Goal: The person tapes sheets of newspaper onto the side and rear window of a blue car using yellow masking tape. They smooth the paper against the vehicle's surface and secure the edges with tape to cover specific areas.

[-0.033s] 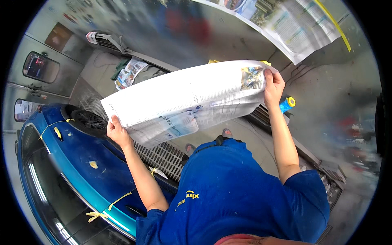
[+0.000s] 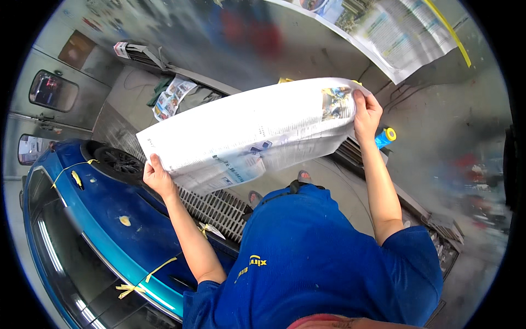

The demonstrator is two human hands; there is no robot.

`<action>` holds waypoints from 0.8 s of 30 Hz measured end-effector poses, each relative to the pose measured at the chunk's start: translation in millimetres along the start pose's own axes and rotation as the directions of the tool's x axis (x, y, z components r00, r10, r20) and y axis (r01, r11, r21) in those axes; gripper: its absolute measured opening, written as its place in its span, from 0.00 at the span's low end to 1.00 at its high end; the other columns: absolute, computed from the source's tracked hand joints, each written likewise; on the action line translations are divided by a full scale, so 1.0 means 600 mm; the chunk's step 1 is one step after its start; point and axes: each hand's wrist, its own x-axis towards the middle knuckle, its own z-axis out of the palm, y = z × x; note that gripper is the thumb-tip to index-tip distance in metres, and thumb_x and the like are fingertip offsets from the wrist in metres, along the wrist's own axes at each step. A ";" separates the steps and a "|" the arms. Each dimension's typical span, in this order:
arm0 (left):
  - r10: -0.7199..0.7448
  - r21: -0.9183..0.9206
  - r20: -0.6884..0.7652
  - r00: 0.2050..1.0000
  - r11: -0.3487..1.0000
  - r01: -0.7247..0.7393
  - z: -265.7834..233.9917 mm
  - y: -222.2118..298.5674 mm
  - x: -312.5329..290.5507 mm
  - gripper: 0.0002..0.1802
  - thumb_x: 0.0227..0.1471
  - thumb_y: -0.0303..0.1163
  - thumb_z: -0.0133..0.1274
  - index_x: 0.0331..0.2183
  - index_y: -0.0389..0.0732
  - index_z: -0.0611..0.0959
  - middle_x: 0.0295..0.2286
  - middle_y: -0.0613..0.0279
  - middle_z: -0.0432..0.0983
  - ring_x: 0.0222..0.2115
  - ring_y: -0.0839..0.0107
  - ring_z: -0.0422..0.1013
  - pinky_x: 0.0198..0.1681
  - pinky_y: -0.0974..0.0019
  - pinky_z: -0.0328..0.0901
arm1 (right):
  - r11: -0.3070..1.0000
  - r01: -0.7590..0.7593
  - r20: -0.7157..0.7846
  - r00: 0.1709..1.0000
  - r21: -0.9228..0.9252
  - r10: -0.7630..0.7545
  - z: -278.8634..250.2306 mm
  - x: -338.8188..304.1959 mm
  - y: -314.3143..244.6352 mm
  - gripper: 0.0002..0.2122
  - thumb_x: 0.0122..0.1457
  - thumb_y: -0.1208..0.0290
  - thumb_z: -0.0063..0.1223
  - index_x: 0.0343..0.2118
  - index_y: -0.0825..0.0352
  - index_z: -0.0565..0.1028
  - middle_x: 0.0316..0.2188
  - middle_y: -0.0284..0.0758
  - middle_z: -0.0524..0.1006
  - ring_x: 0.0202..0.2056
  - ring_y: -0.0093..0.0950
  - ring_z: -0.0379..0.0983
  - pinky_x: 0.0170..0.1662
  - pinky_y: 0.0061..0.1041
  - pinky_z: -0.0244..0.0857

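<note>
A wide sheet of newspaper (image 2: 241,123) is stretched out in front of me, its lower part bending down and away from the upper edge. My left hand (image 2: 160,176) pinches its left edge near the lower corner, thumb on top. At the opposite end, my right hand (image 2: 367,116) grips the upper right corner, thumb on the printed face and fingers behind. A bit of yellow shows at the sheet's edge by that hand. Below the right hand, beside my forearm, is a blue roll with a yellow end (image 2: 386,138).
A blue car (image 2: 104,189) with patches of yellow tape (image 2: 130,289) stands at left, over a floor grating (image 2: 219,211). More newspaper (image 2: 394,41) hangs at the upper right, edged with yellow tape. Printed papers (image 2: 174,97) lie by the far wall.
The hanging lower part of the newspaper has shifted very slightly. Both hands keep their places and their hold on it.
</note>
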 end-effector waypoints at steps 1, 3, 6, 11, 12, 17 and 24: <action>-0.047 0.034 0.010 0.999 0.998 0.047 -0.007 -0.005 -0.006 0.19 0.66 0.39 0.56 0.33 0.30 0.84 0.28 0.67 0.80 0.27 0.82 0.69 0.32 0.75 0.64 | 0.996 -0.004 0.024 1.000 -0.086 0.006 0.001 0.000 -0.003 0.10 0.65 0.71 0.60 0.42 0.73 0.82 0.33 0.25 0.81 0.35 0.13 0.72 0.39 0.16 0.65; -0.141 0.104 0.023 0.990 0.985 0.137 -0.020 -0.014 -0.018 0.19 0.65 0.39 0.56 0.32 0.30 0.84 0.27 0.67 0.79 0.27 0.83 0.69 0.32 0.74 0.64 | 0.976 -0.072 0.054 0.995 -0.205 0.085 0.006 -0.004 -0.016 0.11 0.63 0.68 0.62 0.39 0.73 0.83 0.29 0.25 0.82 0.31 0.12 0.72 0.35 0.16 0.65; -0.352 0.233 0.057 0.934 0.915 0.330 -0.040 -0.031 -0.056 0.18 0.64 0.38 0.57 0.33 0.29 0.84 0.27 0.68 0.79 0.26 0.83 0.68 0.31 0.73 0.64 | 0.914 -0.237 0.131 0.947 -0.330 0.294 -0.019 -0.016 0.001 0.12 0.63 0.65 0.61 0.39 0.72 0.83 0.28 0.27 0.82 0.29 0.13 0.72 0.34 0.17 0.65; -0.711 0.579 0.214 0.670 0.645 0.500 -0.147 -0.068 -0.153 0.18 0.59 0.38 0.62 0.30 0.29 0.86 0.23 0.62 0.81 0.20 0.80 0.70 0.24 0.69 0.63 | 0.530 -0.211 0.233 0.725 -0.821 0.649 -0.106 -0.086 0.023 0.12 0.56 0.63 0.64 0.35 0.67 0.85 0.25 0.39 0.83 0.28 0.26 0.80 0.34 0.30 0.72; -0.768 0.713 0.258 0.586 0.561 0.421 -0.156 -0.051 -0.171 0.18 0.58 0.38 0.63 0.27 0.29 0.86 0.21 0.62 0.80 0.19 0.79 0.69 0.22 0.68 0.62 | 0.400 -0.088 0.234 0.688 -0.912 0.687 -0.128 -0.113 0.017 0.10 0.54 0.63 0.64 0.33 0.64 0.86 0.26 0.42 0.83 0.29 0.32 0.81 0.36 0.33 0.73; -0.937 0.896 0.208 0.281 0.298 0.330 -0.236 -0.077 -0.246 0.20 0.52 0.40 0.67 0.19 0.32 0.85 0.13 0.63 0.74 0.13 0.79 0.65 0.18 0.66 0.58 | 0.065 -0.179 -0.031 0.491 -0.982 0.871 -0.138 -0.207 -0.015 0.13 0.51 0.60 0.68 0.35 0.63 0.86 0.31 0.42 0.85 0.36 0.35 0.83 0.42 0.33 0.74; -0.934 0.943 0.300 0.193 0.321 0.086 -0.192 -0.070 -0.184 0.21 0.51 0.41 0.68 0.20 0.31 0.86 0.14 0.61 0.77 0.14 0.76 0.68 0.19 0.63 0.61 | -0.055 -0.361 -0.241 0.496 -0.931 0.834 -0.187 -0.335 -0.022 0.14 0.52 0.57 0.68 0.36 0.60 0.86 0.36 0.42 0.85 0.42 0.37 0.82 0.47 0.36 0.74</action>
